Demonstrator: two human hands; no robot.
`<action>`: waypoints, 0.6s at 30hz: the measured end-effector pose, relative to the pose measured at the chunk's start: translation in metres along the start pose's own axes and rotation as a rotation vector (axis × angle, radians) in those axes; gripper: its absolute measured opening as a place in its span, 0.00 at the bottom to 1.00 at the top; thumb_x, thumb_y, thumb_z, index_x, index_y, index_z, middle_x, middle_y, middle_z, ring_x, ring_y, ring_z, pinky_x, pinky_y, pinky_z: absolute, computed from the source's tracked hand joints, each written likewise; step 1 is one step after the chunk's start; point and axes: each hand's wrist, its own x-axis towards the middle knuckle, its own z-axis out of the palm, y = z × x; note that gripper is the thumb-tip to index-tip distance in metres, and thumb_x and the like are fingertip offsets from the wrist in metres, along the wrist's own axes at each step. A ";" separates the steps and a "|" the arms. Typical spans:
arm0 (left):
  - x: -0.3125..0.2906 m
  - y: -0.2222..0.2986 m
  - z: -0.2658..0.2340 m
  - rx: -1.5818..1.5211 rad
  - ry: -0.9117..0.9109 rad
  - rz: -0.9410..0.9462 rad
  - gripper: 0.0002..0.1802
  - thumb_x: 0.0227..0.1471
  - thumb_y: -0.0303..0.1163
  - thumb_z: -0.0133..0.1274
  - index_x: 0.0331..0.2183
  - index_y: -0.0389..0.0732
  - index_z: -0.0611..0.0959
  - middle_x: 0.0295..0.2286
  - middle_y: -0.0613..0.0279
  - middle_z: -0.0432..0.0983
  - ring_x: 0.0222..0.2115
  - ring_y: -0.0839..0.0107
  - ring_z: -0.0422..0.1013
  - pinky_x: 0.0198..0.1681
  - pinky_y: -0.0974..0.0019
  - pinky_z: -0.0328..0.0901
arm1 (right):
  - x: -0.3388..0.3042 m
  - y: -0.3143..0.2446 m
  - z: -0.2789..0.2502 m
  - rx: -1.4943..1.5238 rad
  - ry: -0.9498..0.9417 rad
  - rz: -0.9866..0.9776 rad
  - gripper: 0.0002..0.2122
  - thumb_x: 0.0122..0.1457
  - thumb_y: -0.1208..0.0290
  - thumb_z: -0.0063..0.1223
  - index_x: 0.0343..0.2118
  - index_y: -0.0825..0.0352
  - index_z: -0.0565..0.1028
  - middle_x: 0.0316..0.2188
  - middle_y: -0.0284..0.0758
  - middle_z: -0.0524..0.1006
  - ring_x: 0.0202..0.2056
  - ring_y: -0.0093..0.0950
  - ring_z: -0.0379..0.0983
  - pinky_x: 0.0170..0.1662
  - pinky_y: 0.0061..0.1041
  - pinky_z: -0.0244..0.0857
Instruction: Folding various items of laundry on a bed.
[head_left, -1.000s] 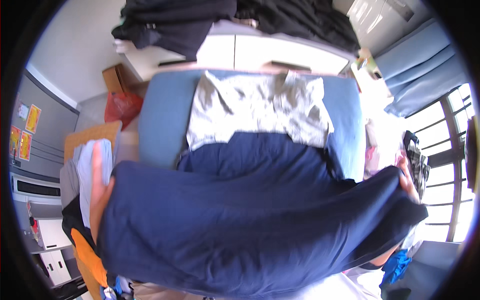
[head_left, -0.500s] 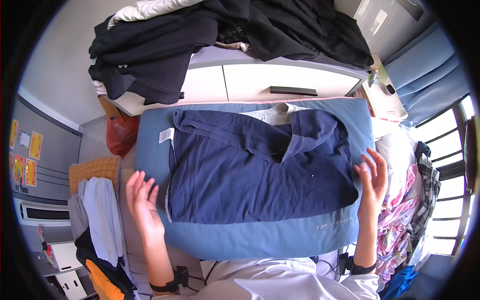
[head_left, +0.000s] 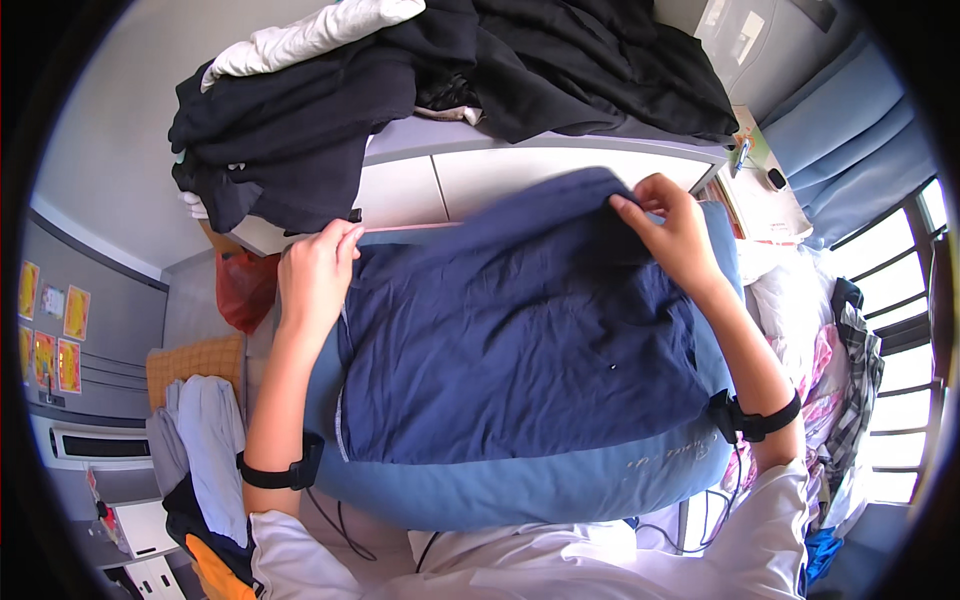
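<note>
A navy blue garment lies spread over a blue cushion in front of me. At its far left corner, my left hand is closed, fingers pinching the fabric near the far edge. My right hand grips the far right part of the same edge between thumb and fingers. Between the hands, the far edge is lifted off the cushion and slightly blurred. A pale side seam shows along the garment's left edge.
Dark clothes and a rolled white cloth lie on a white cabinet beyond the cushion. A red bag stands at the left. More clothes lie lower left; patterned bedding is at the right.
Both hands have reached forward from beside the garment and taken hold of its far edge. That edge is now raised and pulled straighter, covering the grey inner part seen before.
</note>
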 end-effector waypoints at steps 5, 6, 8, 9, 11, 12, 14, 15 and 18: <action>-0.031 0.017 -0.001 -0.085 0.006 -0.106 0.12 0.57 0.34 0.52 0.40 0.38 0.78 0.39 0.49 0.76 0.37 0.51 0.74 0.39 0.57 0.68 | -0.008 0.053 0.001 0.086 -0.013 -0.019 0.16 0.58 0.62 0.59 0.40 0.72 0.76 0.31 0.37 0.80 0.31 0.24 0.73 0.39 0.23 0.67; -0.039 0.018 -0.004 -0.093 -0.001 -0.104 0.12 0.57 0.34 0.52 0.40 0.38 0.78 0.39 0.49 0.76 0.37 0.51 0.74 0.39 0.57 0.68 | -0.008 0.049 -0.005 0.080 -0.013 -0.010 0.16 0.58 0.62 0.59 0.40 0.72 0.76 0.31 0.37 0.80 0.31 0.24 0.73 0.39 0.23 0.67; -0.057 0.022 -0.009 -0.138 -0.011 -0.156 0.18 0.57 0.36 0.53 0.47 0.36 0.75 0.43 0.48 0.73 0.41 0.51 0.73 0.41 0.56 0.68 | -0.004 0.036 -0.017 -0.133 -0.230 0.130 0.20 0.57 0.60 0.60 0.43 0.72 0.76 0.36 0.48 0.80 0.35 0.33 0.78 0.44 0.29 0.69; -0.068 0.014 -0.007 -0.064 -0.049 -0.101 0.24 0.56 0.38 0.55 0.50 0.35 0.72 0.45 0.48 0.71 0.41 0.56 0.72 0.42 0.58 0.67 | -0.004 0.035 -0.022 -0.155 -0.287 0.096 0.17 0.56 0.66 0.59 0.45 0.72 0.76 0.31 0.35 0.80 0.29 0.18 0.72 0.36 0.19 0.66; -0.084 0.030 -0.020 -0.088 -0.101 -0.207 0.25 0.56 0.39 0.56 0.51 0.35 0.72 0.44 0.48 0.71 0.39 0.57 0.71 0.42 0.58 0.67 | 0.000 0.030 -0.026 -0.059 -0.392 0.168 0.16 0.55 0.67 0.60 0.44 0.70 0.77 0.30 0.33 0.80 0.27 0.17 0.71 0.35 0.18 0.65; -0.089 0.038 -0.028 -0.108 -0.142 -0.310 0.26 0.56 0.39 0.56 0.51 0.35 0.72 0.43 0.48 0.71 0.38 0.59 0.71 0.41 0.59 0.67 | 0.001 0.029 -0.028 0.038 -0.487 0.230 0.14 0.54 0.69 0.61 0.43 0.68 0.78 0.30 0.30 0.80 0.26 0.16 0.70 0.34 0.17 0.64; -0.099 0.052 -0.046 -0.122 -0.213 -0.423 0.29 0.55 0.40 0.58 0.53 0.36 0.70 0.39 0.49 0.73 0.33 0.60 0.71 0.40 0.60 0.67 | 0.000 0.028 -0.033 0.116 -0.477 0.239 0.14 0.52 0.70 0.63 0.42 0.65 0.79 0.28 0.26 0.78 0.25 0.14 0.66 0.33 0.15 0.61; -0.105 0.059 -0.057 -0.146 -0.311 -0.519 0.30 0.54 0.40 0.58 0.54 0.36 0.68 0.37 0.48 0.74 0.33 0.59 0.71 0.41 0.60 0.67 | -0.001 0.024 -0.035 0.076 -0.286 0.217 0.14 0.52 0.70 0.63 0.42 0.66 0.79 0.27 0.25 0.78 0.24 0.13 0.65 0.32 0.15 0.60; -0.139 0.065 -0.064 -0.318 -0.331 -0.429 0.32 0.54 0.37 0.59 0.55 0.35 0.66 0.33 0.44 0.75 0.35 0.56 0.74 0.45 0.63 0.67 | -0.014 0.030 -0.041 0.003 0.090 0.125 0.11 0.49 0.71 0.66 0.36 0.65 0.81 0.23 0.27 0.77 0.24 0.15 0.66 0.31 0.18 0.61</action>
